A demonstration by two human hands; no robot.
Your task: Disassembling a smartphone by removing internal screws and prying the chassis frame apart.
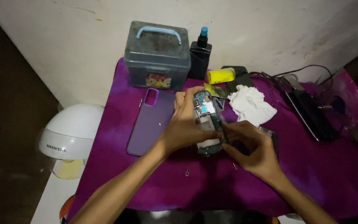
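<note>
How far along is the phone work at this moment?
Done: the purple case lies off to the side and the opened phone shows its circuit board. In hand: the left hand holds it while the right hand works its edge. Left: the board is still exposed, nothing closed up.

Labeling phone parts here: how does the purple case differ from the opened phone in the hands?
The purple case lies flat on the magenta cloth, untouched; the opened phone is held above it by the left hand, with the right hand at its edge. The purple case is one plain smooth surface; the opened phone shows bare circuit boards and metal parts. The purple case looks larger. Both are long, rounded rectangles.
</note>
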